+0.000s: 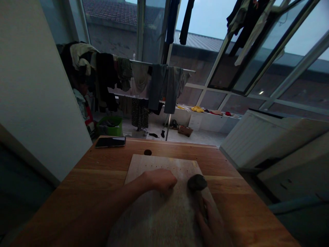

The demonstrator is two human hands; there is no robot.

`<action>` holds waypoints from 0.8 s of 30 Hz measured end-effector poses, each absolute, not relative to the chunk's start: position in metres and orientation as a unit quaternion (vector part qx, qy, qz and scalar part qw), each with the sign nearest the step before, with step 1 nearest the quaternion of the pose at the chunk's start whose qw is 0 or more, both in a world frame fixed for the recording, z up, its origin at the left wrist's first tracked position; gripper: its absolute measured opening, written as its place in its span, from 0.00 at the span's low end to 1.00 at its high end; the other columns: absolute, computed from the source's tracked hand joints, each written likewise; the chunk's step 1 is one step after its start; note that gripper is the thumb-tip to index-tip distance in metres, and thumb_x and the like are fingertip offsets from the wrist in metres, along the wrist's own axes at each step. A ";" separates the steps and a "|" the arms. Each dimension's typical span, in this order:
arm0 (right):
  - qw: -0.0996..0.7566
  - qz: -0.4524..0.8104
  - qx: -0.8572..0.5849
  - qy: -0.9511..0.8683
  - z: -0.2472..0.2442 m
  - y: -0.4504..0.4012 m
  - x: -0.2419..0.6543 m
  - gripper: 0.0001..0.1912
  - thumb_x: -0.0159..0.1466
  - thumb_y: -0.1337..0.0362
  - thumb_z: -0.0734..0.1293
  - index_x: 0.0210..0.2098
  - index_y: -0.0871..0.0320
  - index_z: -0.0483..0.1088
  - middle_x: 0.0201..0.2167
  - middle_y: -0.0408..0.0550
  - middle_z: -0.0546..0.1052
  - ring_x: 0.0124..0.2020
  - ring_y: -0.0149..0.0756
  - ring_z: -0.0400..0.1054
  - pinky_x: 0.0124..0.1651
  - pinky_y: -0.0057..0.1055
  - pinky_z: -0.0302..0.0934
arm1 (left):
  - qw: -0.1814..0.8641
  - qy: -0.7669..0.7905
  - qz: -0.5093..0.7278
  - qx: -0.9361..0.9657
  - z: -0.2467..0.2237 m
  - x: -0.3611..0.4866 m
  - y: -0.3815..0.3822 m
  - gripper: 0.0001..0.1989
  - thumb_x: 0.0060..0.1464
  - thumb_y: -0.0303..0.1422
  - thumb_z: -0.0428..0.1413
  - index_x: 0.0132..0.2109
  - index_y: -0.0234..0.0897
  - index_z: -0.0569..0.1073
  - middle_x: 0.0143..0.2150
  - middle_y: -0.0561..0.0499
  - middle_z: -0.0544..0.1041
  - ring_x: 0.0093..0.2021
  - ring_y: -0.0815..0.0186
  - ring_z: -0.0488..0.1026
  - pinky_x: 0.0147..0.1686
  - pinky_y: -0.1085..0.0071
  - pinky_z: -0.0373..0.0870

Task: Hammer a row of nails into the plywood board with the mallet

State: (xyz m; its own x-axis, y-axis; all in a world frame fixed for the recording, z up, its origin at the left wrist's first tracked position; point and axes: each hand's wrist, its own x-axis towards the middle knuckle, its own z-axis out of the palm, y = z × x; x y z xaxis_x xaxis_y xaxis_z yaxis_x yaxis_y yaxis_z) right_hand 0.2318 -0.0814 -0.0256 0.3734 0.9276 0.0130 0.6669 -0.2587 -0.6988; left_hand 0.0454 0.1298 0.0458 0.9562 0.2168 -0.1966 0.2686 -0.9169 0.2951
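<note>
A pale wooden board lies flat on the table, with a row of small dark dots, nails or holes, along its far edge. Over its middle my left hand is closed, fingers curled down near the surface; whatever they may pinch is hidden. My right hand grips the handle of a mallet at the board's right side. The mallet's dark, rounded head is above the board's right part, apart from my left hand.
On the wooden table, a phone lies at the far left corner, and a dark round spot sits behind the board. Beyond stand a clothes rack and a green basket. A white cabinet is at right.
</note>
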 end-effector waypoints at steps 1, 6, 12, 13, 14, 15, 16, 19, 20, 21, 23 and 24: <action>0.323 0.203 -0.765 -0.519 -0.027 -0.081 0.232 0.33 0.70 0.50 0.57 0.71 0.55 0.56 0.67 0.57 0.68 0.68 0.50 0.63 0.67 0.47 0.60 | 0.200 0.122 -0.052 0.971 0.043 0.047 0.134 0.06 0.47 0.28 0.62 0.36 0.37 0.78 0.34 0.49 0.79 0.32 0.63 0.74 0.31 0.69 0.67; 0.339 0.247 -0.769 -0.482 -0.036 -0.082 0.234 0.34 0.68 0.49 0.59 0.69 0.58 0.59 0.65 0.57 0.70 0.66 0.49 0.65 0.66 0.42 0.61 | 0.405 0.160 0.179 0.882 0.014 0.075 0.154 0.09 0.46 0.23 0.59 0.38 0.33 0.78 0.35 0.50 0.79 0.34 0.67 0.74 0.35 0.73 0.69; 0.365 0.250 -0.807 -0.392 -0.045 -0.084 0.237 0.36 0.64 0.43 0.60 0.63 0.59 0.68 0.64 0.57 0.72 0.66 0.54 0.65 0.63 0.41 0.64 | 0.481 0.279 0.312 0.770 -0.014 0.126 0.158 0.07 0.51 0.24 0.59 0.38 0.32 0.80 0.35 0.49 0.82 0.36 0.65 0.77 0.40 0.71 0.71; 0.373 0.249 -0.810 -0.379 -0.046 -0.084 0.238 0.36 0.64 0.42 0.61 0.62 0.59 0.69 0.63 0.57 0.72 0.65 0.54 0.65 0.63 0.41 0.64 | 0.475 0.289 0.314 0.769 -0.016 0.130 0.158 0.07 0.51 0.24 0.59 0.38 0.32 0.80 0.36 0.49 0.82 0.37 0.64 0.78 0.41 0.71 0.71; 0.379 0.248 -0.812 -0.367 -0.047 -0.085 0.239 0.35 0.63 0.41 0.61 0.61 0.58 0.70 0.63 0.56 0.73 0.65 0.54 0.65 0.63 0.42 0.64 | 0.468 0.296 0.314 0.771 -0.018 0.133 0.158 0.07 0.51 0.24 0.59 0.38 0.32 0.81 0.36 0.48 0.83 0.38 0.64 0.78 0.42 0.71 0.71; 0.385 0.247 -0.816 -0.353 -0.047 -0.085 0.241 0.35 0.63 0.40 0.62 0.59 0.56 0.72 0.62 0.55 0.74 0.65 0.54 0.66 0.63 0.42 0.64 | 0.458 0.299 0.313 0.776 -0.019 0.135 0.158 0.07 0.52 0.25 0.59 0.39 0.33 0.81 0.37 0.48 0.83 0.38 0.64 0.78 0.43 0.70 0.71; 0.392 0.251 -0.815 -0.344 -0.047 -0.086 0.242 0.34 0.62 0.40 0.62 0.58 0.55 0.73 0.62 0.54 0.74 0.64 0.54 0.66 0.63 0.42 0.64 | 0.446 0.299 0.310 0.784 -0.020 0.135 0.158 0.08 0.52 0.25 0.59 0.39 0.33 0.81 0.38 0.49 0.83 0.39 0.64 0.78 0.44 0.70 0.71; 0.423 0.282 -0.791 -0.339 -0.043 -0.088 0.245 0.33 0.61 0.39 0.64 0.56 0.53 0.75 0.60 0.52 0.76 0.63 0.54 0.67 0.61 0.41 0.65 | 0.411 0.290 0.294 0.813 -0.023 0.135 0.157 0.08 0.51 0.24 0.60 0.39 0.34 0.82 0.38 0.49 0.84 0.40 0.64 0.79 0.46 0.71 0.71; 0.431 0.297 -0.785 -0.332 -0.041 -0.088 0.245 0.35 0.60 0.38 0.64 0.58 0.54 0.74 0.60 0.52 0.76 0.63 0.54 0.68 0.60 0.41 0.66 | 0.404 0.288 0.286 0.820 -0.023 0.135 0.156 0.09 0.51 0.25 0.60 0.39 0.35 0.83 0.39 0.50 0.84 0.41 0.64 0.79 0.46 0.71 0.71; 0.435 0.310 -0.782 -0.322 -0.039 -0.088 0.244 0.37 0.60 0.38 0.65 0.59 0.55 0.73 0.60 0.53 0.76 0.62 0.55 0.68 0.59 0.41 0.67 | 0.399 0.287 0.280 0.825 -0.023 0.135 0.156 0.09 0.51 0.25 0.60 0.40 0.35 0.83 0.39 0.50 0.84 0.41 0.64 0.79 0.46 0.72 0.70; 0.440 0.311 -0.786 -0.304 -0.035 -0.087 0.241 0.40 0.59 0.36 0.64 0.61 0.57 0.71 0.61 0.54 0.75 0.63 0.55 0.67 0.60 0.41 0.65 | 0.389 0.285 0.273 0.833 -0.023 0.137 0.156 0.09 0.53 0.27 0.61 0.41 0.37 0.83 0.40 0.50 0.84 0.41 0.64 0.79 0.46 0.72 0.70; 0.443 0.302 -0.787 -0.305 -0.033 -0.085 0.239 0.41 0.60 0.36 0.64 0.62 0.58 0.70 0.61 0.54 0.75 0.64 0.54 0.66 0.62 0.40 0.64 | 0.382 0.284 0.271 0.837 -0.023 0.138 0.156 0.09 0.54 0.28 0.61 0.41 0.37 0.84 0.40 0.51 0.84 0.41 0.64 0.79 0.46 0.72 0.70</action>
